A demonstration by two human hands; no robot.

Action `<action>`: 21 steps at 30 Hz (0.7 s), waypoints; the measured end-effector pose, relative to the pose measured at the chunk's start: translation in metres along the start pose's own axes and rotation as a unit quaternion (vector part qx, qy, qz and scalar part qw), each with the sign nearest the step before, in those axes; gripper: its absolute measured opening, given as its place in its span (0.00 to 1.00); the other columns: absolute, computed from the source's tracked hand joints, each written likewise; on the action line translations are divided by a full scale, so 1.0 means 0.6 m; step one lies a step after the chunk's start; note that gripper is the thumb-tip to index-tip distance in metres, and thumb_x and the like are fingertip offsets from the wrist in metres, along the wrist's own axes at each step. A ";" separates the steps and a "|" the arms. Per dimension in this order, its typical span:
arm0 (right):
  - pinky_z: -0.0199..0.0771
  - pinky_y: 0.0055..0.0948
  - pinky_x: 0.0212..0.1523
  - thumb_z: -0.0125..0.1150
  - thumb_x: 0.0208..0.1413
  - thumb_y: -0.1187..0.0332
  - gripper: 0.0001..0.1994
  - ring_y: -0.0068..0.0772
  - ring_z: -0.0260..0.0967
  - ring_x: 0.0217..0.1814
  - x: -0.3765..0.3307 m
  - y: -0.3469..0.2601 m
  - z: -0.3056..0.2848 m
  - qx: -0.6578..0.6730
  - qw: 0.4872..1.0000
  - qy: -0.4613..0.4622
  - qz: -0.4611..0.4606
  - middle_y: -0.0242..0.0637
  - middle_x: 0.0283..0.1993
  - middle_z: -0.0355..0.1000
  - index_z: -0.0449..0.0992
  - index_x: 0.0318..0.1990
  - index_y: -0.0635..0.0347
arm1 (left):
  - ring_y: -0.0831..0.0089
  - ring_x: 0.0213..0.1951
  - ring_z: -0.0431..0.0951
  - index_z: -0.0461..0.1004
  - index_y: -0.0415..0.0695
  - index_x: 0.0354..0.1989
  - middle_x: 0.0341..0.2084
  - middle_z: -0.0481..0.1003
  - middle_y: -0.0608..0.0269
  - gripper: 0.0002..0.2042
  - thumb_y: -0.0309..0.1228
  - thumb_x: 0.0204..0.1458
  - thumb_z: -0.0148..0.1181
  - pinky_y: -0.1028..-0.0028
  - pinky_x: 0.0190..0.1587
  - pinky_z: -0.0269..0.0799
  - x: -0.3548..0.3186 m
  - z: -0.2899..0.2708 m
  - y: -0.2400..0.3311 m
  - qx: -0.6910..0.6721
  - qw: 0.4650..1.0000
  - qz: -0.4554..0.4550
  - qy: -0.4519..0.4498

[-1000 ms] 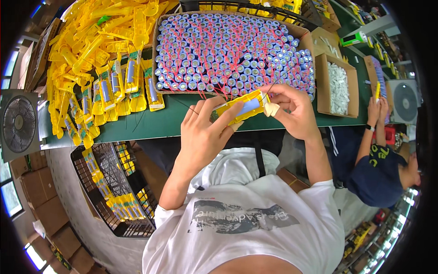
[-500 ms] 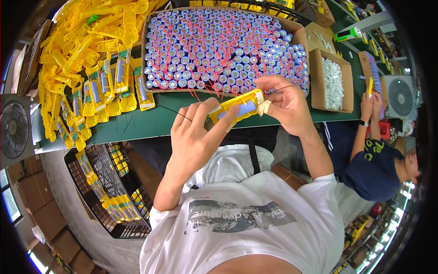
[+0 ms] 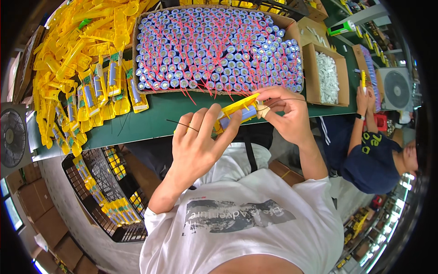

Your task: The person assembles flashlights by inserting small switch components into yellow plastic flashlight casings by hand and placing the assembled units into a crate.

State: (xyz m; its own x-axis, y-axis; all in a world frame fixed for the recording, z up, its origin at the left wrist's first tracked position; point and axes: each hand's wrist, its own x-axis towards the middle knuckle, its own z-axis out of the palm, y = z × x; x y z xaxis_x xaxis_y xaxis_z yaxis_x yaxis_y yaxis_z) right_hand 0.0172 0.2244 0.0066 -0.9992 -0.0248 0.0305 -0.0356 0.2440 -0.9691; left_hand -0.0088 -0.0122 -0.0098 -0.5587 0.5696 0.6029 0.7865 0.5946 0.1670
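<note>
The left hand (image 3: 197,139) grips one end of the yellow plastic housing (image 3: 238,105), forefinger over its blue cylindrical cell (image 3: 249,112). The right hand (image 3: 291,114) pinches the opposite end between thumb and forefinger. Directly beyond the fingers: a carton (image 3: 294,33) of red-leaded cells (image 3: 182,48). Farther right: a box (image 3: 342,82) of white parts.

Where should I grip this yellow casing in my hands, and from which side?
Probably pinch the yellow casing by its long walls, from near and far sides: it's narrow, slants away rightward, and its open face bares the blue cell.
</note>
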 end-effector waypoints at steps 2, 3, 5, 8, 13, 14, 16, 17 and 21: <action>0.82 0.25 0.44 0.63 0.52 0.82 0.11 0.27 0.79 0.42 0.000 -0.005 -0.005 -0.055 0.998 0.003 -0.018 0.41 0.46 0.78 0.77 0.44 0.66 | 0.68 0.40 0.75 0.79 0.54 0.48 0.42 0.73 0.58 0.20 0.32 0.43 0.61 0.69 0.42 0.69 -0.005 0.004 0.000 0.015 1.000 0.017 -0.001; 0.82 0.25 0.44 0.64 0.52 0.82 0.11 0.27 0.80 0.42 0.000 -0.005 -0.009 -0.051 0.998 0.004 -0.023 0.41 0.46 0.78 0.77 0.44 0.66 | 0.68 0.40 0.75 0.79 0.54 0.48 0.42 0.73 0.58 0.20 0.32 0.43 0.61 0.69 0.42 0.69 -0.004 0.003 0.002 0.011 1.000 0.015 0.001; 0.83 0.25 0.43 0.64 0.52 0.82 0.11 0.28 0.80 0.43 -0.004 -0.007 -0.016 -0.050 0.998 0.003 -0.025 0.41 0.46 0.78 0.78 0.43 0.66 | 0.70 0.39 0.76 0.79 0.54 0.47 0.41 0.74 0.60 0.19 0.31 0.43 0.61 0.69 0.42 0.70 0.002 -0.004 0.006 0.030 0.999 0.028 -0.007; 0.81 0.25 0.44 0.65 0.49 0.84 0.13 0.29 0.78 0.46 -0.005 -0.013 -0.019 -0.098 0.995 -0.009 -0.031 0.46 0.51 0.76 0.78 0.43 0.67 | 0.67 0.38 0.76 0.80 0.56 0.49 0.42 0.73 0.59 0.22 0.31 0.40 0.62 0.68 0.39 0.71 0.003 -0.002 0.007 0.042 0.999 0.032 -0.004; 0.82 0.26 0.42 0.67 0.46 0.83 0.15 0.29 0.80 0.41 -0.003 -0.009 -0.010 -0.141 0.983 0.030 -0.110 0.38 0.48 0.77 0.79 0.43 0.62 | 0.67 0.39 0.76 0.81 0.56 0.49 0.42 0.73 0.59 0.22 0.32 0.40 0.61 0.67 0.40 0.71 0.008 -0.004 0.004 0.062 0.997 0.041 -0.001; 0.82 0.26 0.42 0.67 0.46 0.83 0.15 0.29 0.80 0.41 -0.002 -0.011 -0.016 -0.143 0.983 0.028 -0.108 0.38 0.48 0.77 0.79 0.43 0.62 | 0.67 0.39 0.76 0.81 0.56 0.49 0.42 0.73 0.59 0.22 0.32 0.40 0.61 0.67 0.40 0.72 0.009 -0.006 0.003 0.062 0.997 0.042 -0.001; 0.81 0.27 0.38 0.69 0.44 0.80 0.16 0.31 0.79 0.38 0.009 -0.014 -0.035 -0.282 0.932 -0.022 -0.228 0.36 0.45 0.76 0.80 0.44 0.57 | 0.67 0.39 0.76 0.81 0.56 0.49 0.42 0.73 0.59 0.22 0.32 0.39 0.62 0.67 0.41 0.72 0.009 -0.008 0.000 0.034 0.999 0.032 -0.004; 0.81 0.27 0.38 0.69 0.44 0.80 0.16 0.31 0.79 0.38 0.014 -0.013 -0.042 -0.281 0.932 -0.025 -0.229 0.36 0.45 0.76 0.80 0.44 0.57 | 0.66 0.40 0.76 0.81 0.56 0.48 0.42 0.73 0.60 0.22 0.32 0.39 0.62 0.67 0.41 0.72 0.009 -0.009 -0.002 0.004 1.000 0.025 -0.005; 0.77 0.29 0.33 0.69 0.43 0.76 0.14 0.32 0.76 0.34 0.026 -0.039 -0.071 -0.339 0.899 -0.165 -0.224 0.32 0.42 0.73 0.80 0.41 0.54 | 0.66 0.40 0.76 0.82 0.57 0.48 0.42 0.74 0.61 0.22 0.31 0.38 0.62 0.68 0.40 0.72 0.014 -0.007 -0.017 -0.030 0.998 0.053 -0.030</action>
State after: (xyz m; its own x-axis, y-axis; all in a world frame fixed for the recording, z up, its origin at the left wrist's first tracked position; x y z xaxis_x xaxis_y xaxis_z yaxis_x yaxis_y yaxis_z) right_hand 0.0017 0.2595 0.0401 -0.8270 -0.5265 0.1970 -0.5462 0.6697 -0.5031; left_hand -0.0203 -0.0160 -0.0032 -0.4847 0.6616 0.5722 0.8556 0.4946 0.1528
